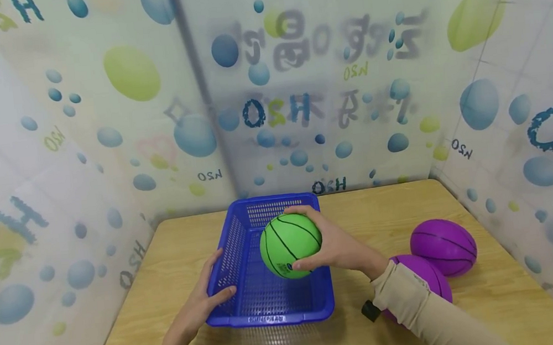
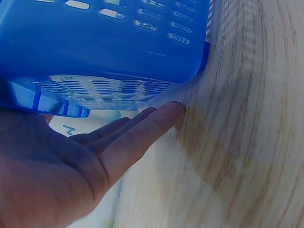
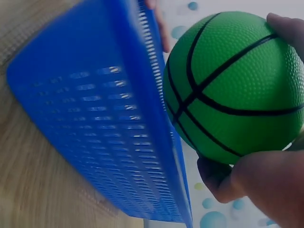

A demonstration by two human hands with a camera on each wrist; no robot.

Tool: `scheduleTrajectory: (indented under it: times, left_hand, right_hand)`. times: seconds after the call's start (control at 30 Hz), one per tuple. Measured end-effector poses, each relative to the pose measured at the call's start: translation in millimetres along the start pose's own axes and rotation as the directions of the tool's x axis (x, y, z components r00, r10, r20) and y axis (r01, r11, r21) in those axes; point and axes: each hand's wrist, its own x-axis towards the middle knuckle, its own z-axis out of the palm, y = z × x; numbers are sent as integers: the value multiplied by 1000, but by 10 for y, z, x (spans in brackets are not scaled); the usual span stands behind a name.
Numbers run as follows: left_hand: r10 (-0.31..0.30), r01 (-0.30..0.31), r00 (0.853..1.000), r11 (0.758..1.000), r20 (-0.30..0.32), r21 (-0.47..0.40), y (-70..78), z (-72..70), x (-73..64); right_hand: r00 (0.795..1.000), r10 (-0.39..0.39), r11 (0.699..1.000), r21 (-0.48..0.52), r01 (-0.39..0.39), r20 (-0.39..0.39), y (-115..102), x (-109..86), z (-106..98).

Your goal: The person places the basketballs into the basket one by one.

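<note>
One pale wood-grain table (image 1: 365, 208) w/ a blue rectangular plastic mesh basket (image 1: 278, 297) on it, plus 2 purple balls (image 1: 444, 248) w/ black lines off to the R, nearer one partly behind a beige sleeve (image 1: 408, 298). Round green ball (image 1: 288, 243) w/ black lines is held over the basket's R side, R hand (image 1: 331, 245) clamped on it. L hand (image 1: 201, 299) is at the L wall, fingers straight, thumb apart, can't tell if touching tbh.
</note>
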Motion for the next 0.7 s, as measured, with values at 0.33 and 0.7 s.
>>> scheduleTrajectory:
  times: [0.33, 0.7]
  left_hand:
    - [3, -3, 1000, 1000, 1, -3, -10, 5, -2]
    - [16, -16, 1000, 1000, 7, -7, -5, 2, 6]
  right_hand:
    - [1000, -13, 997, -69, 14, 15, -2, -47, 83]
    - [999, 18, 977, -214, -25, -35, -80, -76, 13]
